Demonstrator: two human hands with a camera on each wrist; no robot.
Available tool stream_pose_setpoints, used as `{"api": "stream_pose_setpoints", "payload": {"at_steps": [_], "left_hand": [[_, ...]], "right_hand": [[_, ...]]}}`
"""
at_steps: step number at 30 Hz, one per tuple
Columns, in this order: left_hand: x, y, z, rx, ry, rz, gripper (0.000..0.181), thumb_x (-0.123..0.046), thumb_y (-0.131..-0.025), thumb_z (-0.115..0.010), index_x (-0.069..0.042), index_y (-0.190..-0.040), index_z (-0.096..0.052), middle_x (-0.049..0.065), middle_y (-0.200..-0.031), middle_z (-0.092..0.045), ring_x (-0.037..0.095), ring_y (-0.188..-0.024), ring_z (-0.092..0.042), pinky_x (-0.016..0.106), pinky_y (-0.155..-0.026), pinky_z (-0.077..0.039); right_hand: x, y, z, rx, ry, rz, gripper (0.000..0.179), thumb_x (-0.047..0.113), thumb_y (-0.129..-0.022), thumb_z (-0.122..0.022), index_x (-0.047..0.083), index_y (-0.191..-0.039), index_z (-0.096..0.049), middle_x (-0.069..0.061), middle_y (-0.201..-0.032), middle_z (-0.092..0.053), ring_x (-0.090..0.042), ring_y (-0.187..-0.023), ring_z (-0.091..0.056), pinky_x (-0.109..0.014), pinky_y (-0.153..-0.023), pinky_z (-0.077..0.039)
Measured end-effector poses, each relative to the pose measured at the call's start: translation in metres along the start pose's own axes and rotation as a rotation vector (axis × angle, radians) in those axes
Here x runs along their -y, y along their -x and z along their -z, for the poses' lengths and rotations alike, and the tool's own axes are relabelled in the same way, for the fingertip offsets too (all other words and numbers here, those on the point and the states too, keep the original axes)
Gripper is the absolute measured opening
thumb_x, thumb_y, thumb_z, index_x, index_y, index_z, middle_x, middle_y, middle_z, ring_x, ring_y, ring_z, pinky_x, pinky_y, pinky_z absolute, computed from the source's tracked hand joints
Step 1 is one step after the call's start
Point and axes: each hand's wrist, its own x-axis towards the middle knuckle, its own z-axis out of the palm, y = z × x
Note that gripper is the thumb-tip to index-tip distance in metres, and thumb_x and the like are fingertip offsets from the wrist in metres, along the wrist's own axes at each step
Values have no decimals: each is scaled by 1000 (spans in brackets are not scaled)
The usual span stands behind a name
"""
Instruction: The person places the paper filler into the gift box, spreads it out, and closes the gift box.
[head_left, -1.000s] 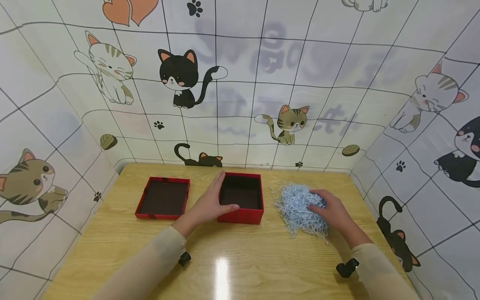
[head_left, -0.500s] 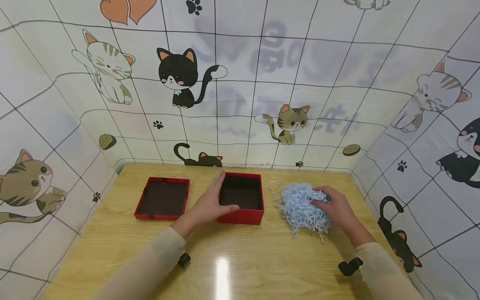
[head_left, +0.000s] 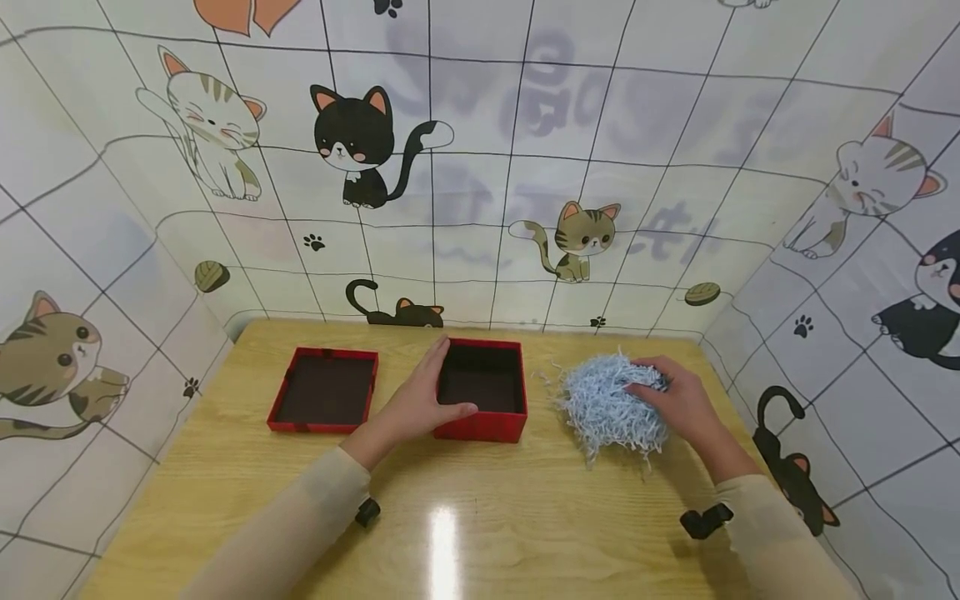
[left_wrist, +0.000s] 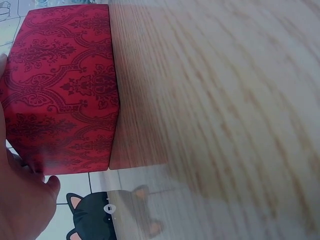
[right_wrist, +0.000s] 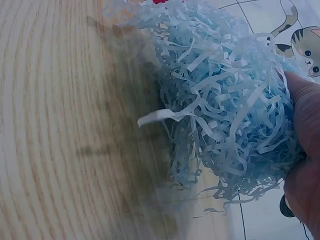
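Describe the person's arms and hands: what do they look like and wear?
Left hand and right hand are ungloved. Both long sleeves are plain cream. A small black device, likely a wrist camera, sits at each sleeve's end; no cables show.

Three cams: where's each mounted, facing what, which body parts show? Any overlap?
Head: on the head, facing forward and down at the wooden table; left hand, right hand and beige sleeves show.
Left wrist: on that wrist, looking low across the table, picture sideways, at the red box's patterned outside; part of the left hand at the left edge.
Right wrist: on that wrist, facing the pale-blue paper shreds; part of the right hand at the right edge.
Shared: head and left wrist, red box; head and right wrist, shreds.
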Motion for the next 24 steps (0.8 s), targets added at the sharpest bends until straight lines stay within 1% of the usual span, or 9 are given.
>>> {"api": "stream_pose_setpoints", "payload": {"at_steps": [5, 8, 10, 15, 17, 18, 20, 22, 24], "left_hand": [[-1, 0, 1, 2, -3, 2, 124, -52, -92, -89, -27, -180, -5, -6, -186, -4, 24, -170, -10, 63, -130, -28], [-2, 0, 1, 6, -3, 4, 124, -52, -92, -89, -26, -180, -5, -7, -186, -3, 24, -171, -10, 63, -130, -28], [-2, 0, 2, 7, -3, 5, 124, -53, -92, -89, -24, -180, -6, -7, -186, -3, 24, -171, -10, 63, -130, -29], [-3, 0, 3, 13, -11, 6, 128, -67, -90, -85, -22, -180, -7, -6, -187, -4, 24, -170, -11, 62, -130, -30], [-3, 0, 3, 15, -15, 4, 130, -72, -88, -83, -22, -180, -6, -5, -187, -4, 23, -170, -11, 61, -130, -31], [-3, 0, 3, 14, -17, 4, 130, -74, -88, -82, -23, -180, -6, -5, -187, -4, 23, -170, -11, 61, -130, -31], [-2, 0, 3, 13, -20, 3, 130, -74, -88, -83, -24, -180, -5, -6, -187, -4, 23, -170, -11, 61, -129, -31], [-2, 0, 2, 8, -17, 3, 129, -68, -89, -85, -25, -180, -5, -6, -187, -4, 23, -170, -11, 62, -129, -32], [-1, 0, 2, 7, -13, 4, 127, -63, -90, -87, -26, -180, -5, -7, -186, -4, 23, -170, -11, 62, -129, -31]], "right_hand": [[3, -3, 5, -23, 2, 23, 42, 19, -101, -85, 7, -139, -72, -22, -143, -68, -48, -137, -58, -68, -107, -49], [6, -4, 9, -35, 4, 35, 42, 20, -101, -85, 6, -139, -72, -22, -142, -69, -46, -135, -60, -66, -103, -51], [9, -6, 12, -43, 13, 36, 42, 20, -102, -84, 6, -139, -72, -21, -142, -69, -46, -134, -60, -66, -103, -51], [17, -8, 20, -63, 21, 40, 41, 20, -102, -84, 6, -138, -72, -22, -141, -68, -47, -136, -58, -68, -106, -49], [19, -9, 22, -72, 15, 58, 40, 17, -102, -84, 5, -137, -73, -22, -140, -67, -46, -136, -57, -67, -105, -49], [21, -9, 23, -76, 15, 68, 39, 16, -101, -84, 5, -137, -73, -22, -140, -67, -45, -135, -58, -63, -104, -50], [22, -10, 24, -86, 14, 89, 38, 14, -101, -84, 5, -137, -73, -21, -139, -68, -39, -132, -59, -50, -102, -52], [25, -11, 26, -91, 11, 99, 39, 14, -101, -84, 7, -138, -74, -20, -140, -68, -29, -124, -62, -34, -94, -53], [27, -11, 27, -92, 12, 92, 40, 16, -102, -84, 8, -140, -74, -18, -141, -69, -17, -117, -63, -21, -86, -50]]}}
